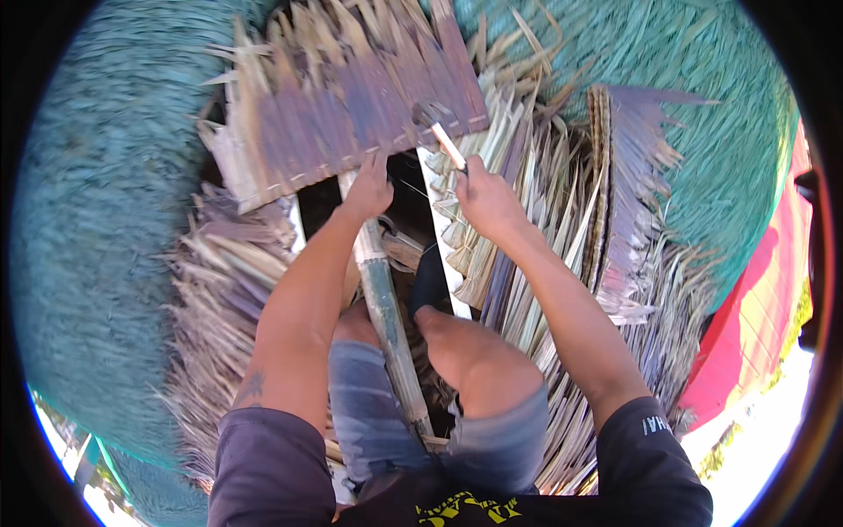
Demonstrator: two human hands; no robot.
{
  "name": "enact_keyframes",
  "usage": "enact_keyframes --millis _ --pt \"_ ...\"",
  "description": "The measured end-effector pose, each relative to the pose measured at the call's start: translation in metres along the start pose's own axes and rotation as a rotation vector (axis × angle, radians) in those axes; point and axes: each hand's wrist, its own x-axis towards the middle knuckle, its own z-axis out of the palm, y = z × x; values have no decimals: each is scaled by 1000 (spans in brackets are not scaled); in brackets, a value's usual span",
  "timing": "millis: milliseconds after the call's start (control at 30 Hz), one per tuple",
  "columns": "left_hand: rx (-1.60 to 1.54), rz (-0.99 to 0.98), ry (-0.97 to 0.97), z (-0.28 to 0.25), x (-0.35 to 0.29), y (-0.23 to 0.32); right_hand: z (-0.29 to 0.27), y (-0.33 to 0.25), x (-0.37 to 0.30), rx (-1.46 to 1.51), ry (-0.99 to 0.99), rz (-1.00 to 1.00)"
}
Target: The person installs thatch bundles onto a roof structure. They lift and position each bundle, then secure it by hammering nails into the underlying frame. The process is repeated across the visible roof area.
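A thatch panel of brown dried palm leaves (342,119), with a stitched lower edge, lies across the top of the roof frame. My left hand (372,189) is closed at that lower edge, above a bamboo pole (383,294); whether a small thing is also in its fingers is hidden. A hammer (448,146) is in my right hand (486,200), wrapped round its handle. The hammer's dark head rests over or just above the panel near its right end; I cannot tell whether it touches.
Older thatch layers (233,290) spread on the left, and paler bundled leaves (500,202) on the right. Another folded thatch panel (619,184) stands farther right. My legs are in the gap between a white strip (442,224) and the pole. Green-blue thatch (114,220) surrounds the opening; a red roof (746,307) slopes beyond.
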Motion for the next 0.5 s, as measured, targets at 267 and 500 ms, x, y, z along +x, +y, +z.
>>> enact_keyframes --millis 267,500 --pt "-27 -494 -110 -242 -300 113 -101 -153 -182 -61 -283 -378" --pt "53 -631 51 -335 -516 268 -13 -234 -369 323 -792 -520"
